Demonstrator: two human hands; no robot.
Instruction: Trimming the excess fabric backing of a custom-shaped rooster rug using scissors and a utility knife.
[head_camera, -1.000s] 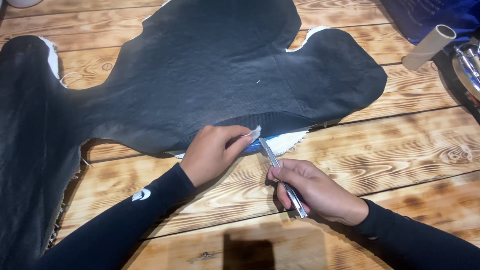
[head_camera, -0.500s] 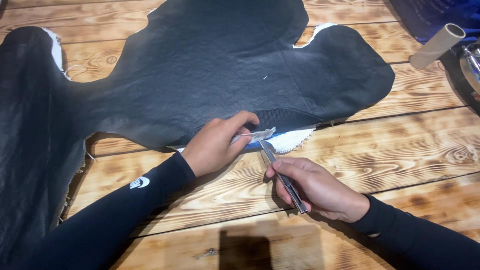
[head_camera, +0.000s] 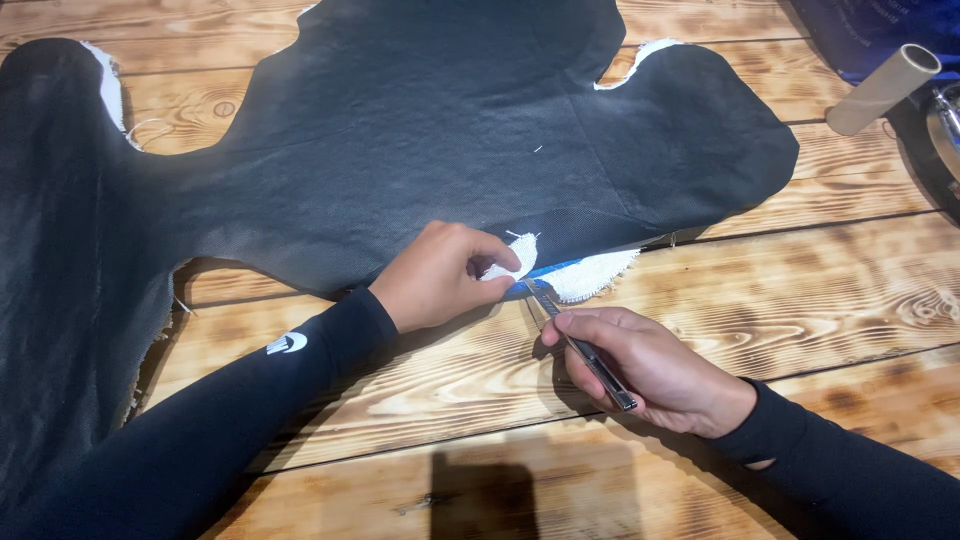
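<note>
A large black sheet (head_camera: 400, 150) of irregular, hide-like outline lies flat on a wooden plank table (head_camera: 800, 300), covering most of the upper half of the view. Its underside is white and fuzzy, showing at the rim at 10 o'clock and 1 o'clock.

Left hand (head_camera: 440, 275): fingers closed in a pinch on a small flap (head_camera: 515, 258) of the sheet's lower edge, folded back so the white backing faces up. Judged purpose: lifting the edge clear of the table and keeping it taut for the blade.

Right hand (head_camera: 650, 365), at 5 o'clock from the left: fingers wrapped narrow around a slim metal craft knife (head_camera: 585, 350), index finger laid along the top, pen-style. The tip points toward 11 o'clock and meets the sheet's edge just below the pinched flap, beside a strip of blue (head_camera: 545, 280) and more white backing (head_camera: 595, 275). Index on top probably gives downward pressure and steering.

A cardboard tube (head_camera: 880, 90) lies at 2 o'clock, well apart from the hands. Dark blue material (head_camera: 860, 30) is in the far corner.
</note>
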